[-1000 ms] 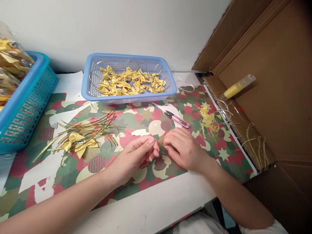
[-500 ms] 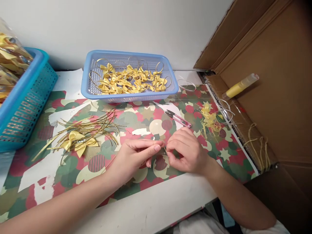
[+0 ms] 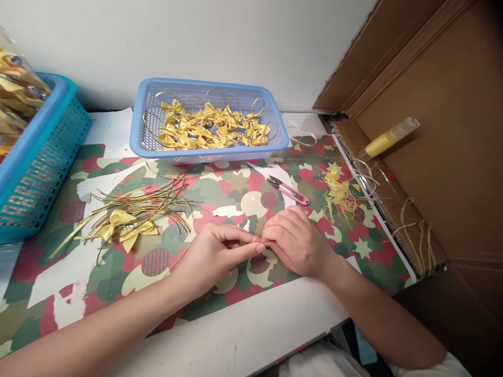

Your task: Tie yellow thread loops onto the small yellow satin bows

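Observation:
My left hand (image 3: 216, 255) and my right hand (image 3: 297, 241) meet fingertip to fingertip above the patterned mat (image 3: 236, 191), near the table's front edge. Both pinch a thin gold cord (image 3: 263, 244), of which only a tiny bit shows between the fingers. To the left lie two yellow ribbon bows (image 3: 126, 228) on a loose bundle of gold cords (image 3: 161, 201). Pink thread snips (image 3: 288, 192) rest just beyond my right hand.
A light-blue basket (image 3: 204, 155) at the back holds several yellow bows with gold loops. A teal basket (image 3: 43, 162) stands at the left edge. Yellow scraps (image 3: 337, 192) lie at the right, beside an open cardboard box (image 3: 451, 157) holding a yellow tube (image 3: 387, 138).
Both hands have drawn closer together until the fingertips touch, and the left thumb and forefinger have stretched out toward the right hand. The view has tilted down slightly.

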The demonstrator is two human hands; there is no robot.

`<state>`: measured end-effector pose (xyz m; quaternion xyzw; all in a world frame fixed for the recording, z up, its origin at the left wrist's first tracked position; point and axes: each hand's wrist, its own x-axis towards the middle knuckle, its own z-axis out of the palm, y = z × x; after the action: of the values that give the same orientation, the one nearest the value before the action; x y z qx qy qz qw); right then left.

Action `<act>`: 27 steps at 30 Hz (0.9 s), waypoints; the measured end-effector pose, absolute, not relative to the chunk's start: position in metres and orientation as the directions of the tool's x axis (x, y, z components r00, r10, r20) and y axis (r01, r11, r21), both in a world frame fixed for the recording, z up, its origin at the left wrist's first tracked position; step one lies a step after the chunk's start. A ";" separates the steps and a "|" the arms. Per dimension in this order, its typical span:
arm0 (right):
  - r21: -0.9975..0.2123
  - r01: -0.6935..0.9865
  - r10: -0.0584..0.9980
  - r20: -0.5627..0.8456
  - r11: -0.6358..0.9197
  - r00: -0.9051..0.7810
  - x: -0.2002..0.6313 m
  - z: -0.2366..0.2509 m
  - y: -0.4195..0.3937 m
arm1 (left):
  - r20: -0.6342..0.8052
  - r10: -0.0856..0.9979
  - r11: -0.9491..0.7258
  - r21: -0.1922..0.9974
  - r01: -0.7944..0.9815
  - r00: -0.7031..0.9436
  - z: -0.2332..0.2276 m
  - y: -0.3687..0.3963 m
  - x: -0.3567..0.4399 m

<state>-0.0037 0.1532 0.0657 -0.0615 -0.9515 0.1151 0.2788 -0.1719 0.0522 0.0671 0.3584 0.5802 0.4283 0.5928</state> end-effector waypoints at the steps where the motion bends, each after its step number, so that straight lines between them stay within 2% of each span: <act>1: -0.255 0.052 0.181 0.518 0.966 -0.836 -0.004 0.065 0.153 | -0.388 0.922 0.384 0.919 -0.085 -0.025 0.067 0.052 -0.172; 8: -0.328 0.031 0.201 0.497 0.944 -0.844 -0.004 0.062 0.151 | -0.360 0.929 0.361 0.932 -0.003 0.084 0.069 0.051 -0.171; 11: -0.499 0.040 0.296 0.446 0.866 -0.845 -0.004 0.064 0.150 | -0.319 0.946 0.321 0.947 -0.022 0.061 0.070 0.050 -0.170; 14: -0.718 0.045 0.411 0.344 0.694 -0.844 -0.003 0.068 0.150 | -0.269 0.962 0.272 0.950 -0.155 0.039 0.070 0.050 -0.169; 17: -0.833 0.058 0.448 0.237 0.550 -0.862 -0.003 0.072 0.150 | -0.218 0.976 0.217 0.943 -0.253 0.024 0.070 0.051 -0.169; 22: -0.912 0.063 0.457 0.143 0.405 -0.878 -0.002 0.072 0.149 | -0.153 0.988 0.145 0.954 -0.264 -0.007 0.066 0.050 -0.170; 27: -0.935 0.069 0.457 0.104 0.347 -0.883 -0.003 0.071 0.149 | -0.132 0.991 0.124 0.975 -0.187 -0.033 0.061 0.046 -0.171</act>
<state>-0.0028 0.1490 0.0708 -0.1640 -0.8015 0.5471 0.1771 -0.1714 0.0463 0.0609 0.4069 0.4940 0.5220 0.5638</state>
